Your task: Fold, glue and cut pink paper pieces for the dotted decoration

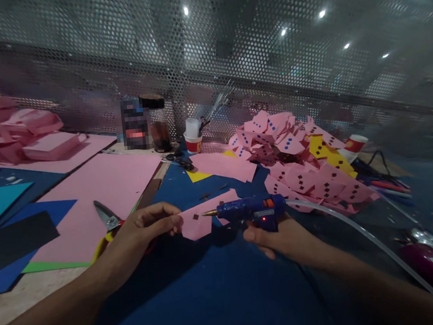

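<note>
My left hand (pixel 155 224) pinches the left end of a pink paper piece (pixel 195 226), which bears a small dark square. In my right hand (pixel 273 236) is a blue hot glue gun (pixel 247 209), gripped by its handle with a small red light showing. The metal nozzle points left, over the pink piece and close to the dark square; whether it touches cannot be made out. A clear glue stick (pixel 328 207) curves out of the gun's back toward the lower right. Scissors (pixel 107 219) with yellow and red handles lie beside my left wrist, partly hidden by it.
Pink pieces with dark and blue squares (pixel 297 170) are heaped at the right. Coloured sheets (pixel 100 194) cover the left side. Dark-handled scissors (pixel 180 160), a jar (pixel 159 127) and a red-white cup (pixel 193 143) stand or lie behind. A perforated metal panel (pixel 133 53) closes the back.
</note>
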Motion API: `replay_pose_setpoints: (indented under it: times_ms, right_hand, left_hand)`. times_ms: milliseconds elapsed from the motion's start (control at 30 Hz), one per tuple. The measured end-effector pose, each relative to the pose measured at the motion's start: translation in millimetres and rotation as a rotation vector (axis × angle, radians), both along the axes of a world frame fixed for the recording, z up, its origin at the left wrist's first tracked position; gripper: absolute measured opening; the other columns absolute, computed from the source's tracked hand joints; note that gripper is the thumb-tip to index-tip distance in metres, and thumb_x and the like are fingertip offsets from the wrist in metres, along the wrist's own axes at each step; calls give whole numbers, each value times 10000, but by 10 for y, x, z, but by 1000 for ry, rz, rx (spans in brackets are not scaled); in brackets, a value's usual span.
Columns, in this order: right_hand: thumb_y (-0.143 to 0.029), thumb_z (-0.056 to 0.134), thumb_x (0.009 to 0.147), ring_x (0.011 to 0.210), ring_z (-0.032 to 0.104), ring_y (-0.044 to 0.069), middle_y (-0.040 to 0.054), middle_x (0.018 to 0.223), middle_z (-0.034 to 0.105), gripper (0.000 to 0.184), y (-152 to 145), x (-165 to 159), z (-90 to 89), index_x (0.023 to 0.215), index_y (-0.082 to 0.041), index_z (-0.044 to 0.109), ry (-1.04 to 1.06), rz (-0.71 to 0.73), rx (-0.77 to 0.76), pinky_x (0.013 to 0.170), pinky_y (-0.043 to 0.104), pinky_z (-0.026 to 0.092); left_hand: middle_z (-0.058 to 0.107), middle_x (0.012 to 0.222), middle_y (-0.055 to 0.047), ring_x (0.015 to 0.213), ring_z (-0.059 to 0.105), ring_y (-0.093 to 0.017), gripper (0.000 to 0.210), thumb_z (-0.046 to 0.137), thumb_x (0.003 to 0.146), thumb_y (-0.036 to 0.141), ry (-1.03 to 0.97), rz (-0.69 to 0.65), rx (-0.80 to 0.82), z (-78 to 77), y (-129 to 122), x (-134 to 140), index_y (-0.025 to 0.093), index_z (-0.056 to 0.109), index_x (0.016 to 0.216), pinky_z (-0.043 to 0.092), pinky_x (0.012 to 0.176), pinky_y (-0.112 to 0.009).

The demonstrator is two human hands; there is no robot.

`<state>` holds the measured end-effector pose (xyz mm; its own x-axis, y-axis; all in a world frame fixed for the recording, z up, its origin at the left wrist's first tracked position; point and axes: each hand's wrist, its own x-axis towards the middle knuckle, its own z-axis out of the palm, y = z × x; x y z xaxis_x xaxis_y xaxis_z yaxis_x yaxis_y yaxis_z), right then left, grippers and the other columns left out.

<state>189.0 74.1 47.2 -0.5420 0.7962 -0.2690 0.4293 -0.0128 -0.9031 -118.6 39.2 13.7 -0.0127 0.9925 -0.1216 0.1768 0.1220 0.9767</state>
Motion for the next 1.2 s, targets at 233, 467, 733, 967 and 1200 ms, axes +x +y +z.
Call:
replay_pose_setpoints:
  times_ms: [233,467,733,967,1200]
  right_hand:
    - [-557,720,901,441,363,81,-104,488,429,388,58,9,-51,860,-207,557,291,60,-117,509,241,300]
    - [-597,717,889,435,353,77,-96,513,425,433,81,2,-43,833,-201,551,308,38,-103,500,253,273]
    - [-588,669,918,479,450,112,-79,476,477,399,221,34,52,832,-204,602,85,-110,134,579,272,375]
    - [-604,608,939,570,525,140,-29,552,530,523,501,3,57,614,-204,524,-215,-73,282,619,291,401]
    - [-502,675,920,590,570,156,-13,654,599,322,666,-225,-105,984,-186,683,-169,-37,240,581,286,445]
  left_hand:
    - [662,717,5,672,580,-134,231,779,868,456,-51,-29,17,6,-4,7,242,743,788,427,567,-206]
    - [685,737,-10,696,606,-158,237,770,869,456,-19,-57,33,2,-18,3,235,746,788,465,603,-224]
    - [731,780,-15,761,673,-169,194,736,905,413,-45,-176,64,-5,-43,39,236,759,829,526,726,-256]
    - [711,764,-12,725,636,-161,236,726,912,447,-65,-230,56,-55,-90,45,230,744,819,500,675,-239]
    - [709,787,-1,740,635,-160,238,715,928,465,-63,-275,15,-53,-116,58,241,740,852,478,662,-227]
